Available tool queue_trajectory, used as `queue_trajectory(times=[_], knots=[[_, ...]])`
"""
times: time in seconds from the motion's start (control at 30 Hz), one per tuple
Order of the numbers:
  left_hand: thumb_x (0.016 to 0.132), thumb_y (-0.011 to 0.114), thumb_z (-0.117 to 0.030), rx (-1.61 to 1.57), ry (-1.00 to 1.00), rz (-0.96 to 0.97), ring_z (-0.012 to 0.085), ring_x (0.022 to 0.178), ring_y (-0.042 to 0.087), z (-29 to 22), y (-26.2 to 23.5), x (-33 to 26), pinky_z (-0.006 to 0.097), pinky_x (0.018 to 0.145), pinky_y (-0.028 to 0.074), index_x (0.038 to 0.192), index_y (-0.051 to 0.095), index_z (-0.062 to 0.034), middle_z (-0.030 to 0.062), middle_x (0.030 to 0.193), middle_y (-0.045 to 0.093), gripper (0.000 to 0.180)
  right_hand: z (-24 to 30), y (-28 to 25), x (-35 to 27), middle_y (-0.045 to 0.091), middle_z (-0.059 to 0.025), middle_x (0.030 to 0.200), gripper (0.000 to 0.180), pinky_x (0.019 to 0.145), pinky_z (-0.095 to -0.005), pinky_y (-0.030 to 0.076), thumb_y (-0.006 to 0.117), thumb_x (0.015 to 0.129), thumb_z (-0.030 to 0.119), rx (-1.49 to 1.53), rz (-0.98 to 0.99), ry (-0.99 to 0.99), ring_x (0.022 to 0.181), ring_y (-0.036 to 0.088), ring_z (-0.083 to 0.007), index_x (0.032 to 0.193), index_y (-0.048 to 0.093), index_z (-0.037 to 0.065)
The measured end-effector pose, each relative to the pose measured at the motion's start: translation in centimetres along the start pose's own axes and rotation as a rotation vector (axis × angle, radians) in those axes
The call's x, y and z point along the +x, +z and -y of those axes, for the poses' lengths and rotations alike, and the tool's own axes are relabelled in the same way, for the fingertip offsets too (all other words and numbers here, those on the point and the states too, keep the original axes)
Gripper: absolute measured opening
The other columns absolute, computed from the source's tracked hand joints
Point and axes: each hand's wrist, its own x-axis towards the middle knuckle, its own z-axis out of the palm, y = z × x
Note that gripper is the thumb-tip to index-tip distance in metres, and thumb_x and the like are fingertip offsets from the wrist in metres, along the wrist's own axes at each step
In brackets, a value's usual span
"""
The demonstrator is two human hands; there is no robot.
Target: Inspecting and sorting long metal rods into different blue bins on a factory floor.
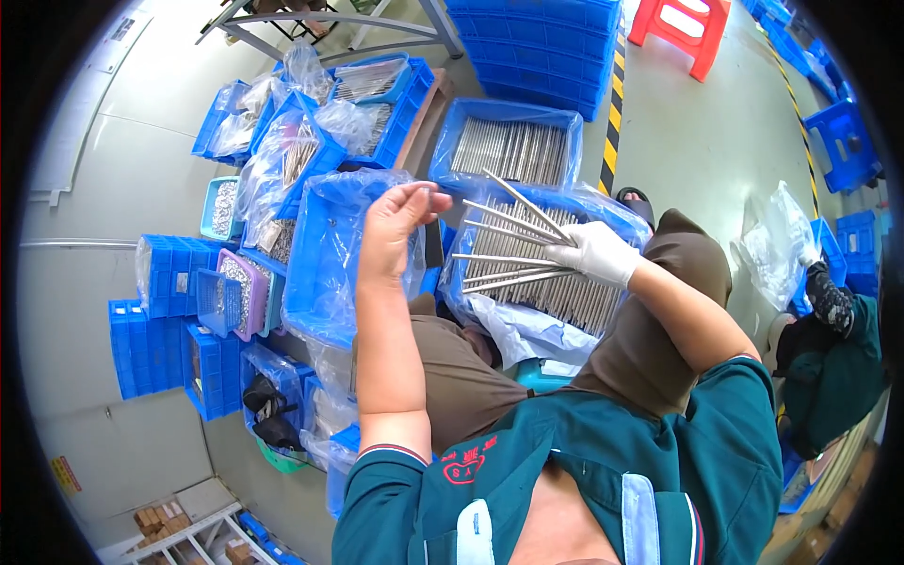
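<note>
My right hand (597, 252), in a white glove, grips a fanned bunch of long thin metal rods (508, 235) over a blue crate (612, 212) lined with clear plastic and full of more rods. My bare left hand (394, 226) is raised beside the fan, pinching a single small metal piece at its fingertips above an empty plastic-lined blue crate (325, 273). Both crates rest by my knees.
Another blue crate of rods (508, 146) lies beyond. Several blue bins with small metal parts in plastic bags (282, 151) crowd the left. Stacked blue crates (537, 47) and a red stool (683, 28) stand farther off. Another person's gloved hand holds a plastic bag (782, 245) at right.
</note>
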Motion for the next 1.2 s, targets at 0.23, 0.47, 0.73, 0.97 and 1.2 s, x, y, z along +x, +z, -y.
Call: queue_trajectory(times=[0.23, 0.47, 0.73, 0.97, 1.2], knots=[[0.087, 0.063, -0.027, -0.026, -0.099, 0.130, 0.0093, 0.085, 0.061, 0.8, 1.3, -0.1, 0.022, 0.074, 0.043, 0.100, 0.064, -0.0030, 0.0029, 0.090, 0.066, 0.028, 0.9, 0.0, 0.0, 0.062, -0.0183, 0.077, 0.033, 0.069, -0.0361, 0.046, 0.055, 0.087, 0.034, -0.018, 0.041, -0.030, 0.072, 0.061, -0.0299, 0.095, 0.063, 0.002], [0.084, 0.066, -0.015, -0.096, -0.041, 0.214, 0.0128, 0.092, 0.060, 0.4, 1.6, 0.0, 0.025, 0.085, 0.044, 0.105, 0.062, -0.0006, 0.0096, 0.098, 0.067, 0.026, 0.7, -0.1, 0.0, 0.062, -0.0191, 0.078, 0.034, 0.069, -0.0373, 0.046, 0.055, 0.087, 0.035, -0.015, 0.075, -0.014, 0.073, 0.061, -0.0318, 0.092, 0.062, 0.002], [0.081, 0.068, -0.009, -0.128, -0.066, 0.275, 0.0133, 0.094, 0.060, 0.5, 2.1, 0.1, 0.024, 0.087, 0.044, 0.104, 0.060, 0.0006, 0.0106, 0.101, 0.066, 0.026, 0.6, 0.2, -0.2, 0.062, -0.0179, 0.077, 0.034, 0.069, -0.0387, 0.046, 0.055, 0.088, 0.036, -0.025, 0.054, -0.020, 0.074, 0.062, -0.0324, 0.092, 0.062, 0.003], [0.081, 0.070, -0.014, -0.091, -0.127, 0.231, 0.0104, 0.089, 0.058, 2.4, 2.2, 0.2, 0.023, 0.082, 0.044, 0.102, 0.061, 0.0008, 0.0056, 0.093, 0.065, 0.027, 1.2, 0.9, -0.4, 0.063, -0.0185, 0.078, 0.034, 0.068, -0.0412, 0.046, 0.054, 0.088, 0.037, -0.177, 0.002, -0.007, 0.075, 0.062, -0.0346, 0.089, 0.062, 0.004], [0.084, 0.066, -0.010, -0.021, -0.054, 0.210, 0.0114, 0.085, 0.060, 0.7, 1.8, -0.2, 0.023, 0.079, 0.045, 0.102, 0.061, 0.0016, 0.0070, 0.092, 0.066, 0.023, 0.9, 0.7, 0.0, 0.062, -0.0183, 0.078, 0.035, 0.068, -0.0374, 0.046, 0.054, 0.088, 0.036, 0.029, 0.117, 0.042, 0.072, 0.062, -0.0319, 0.094, 0.062, 0.003]])
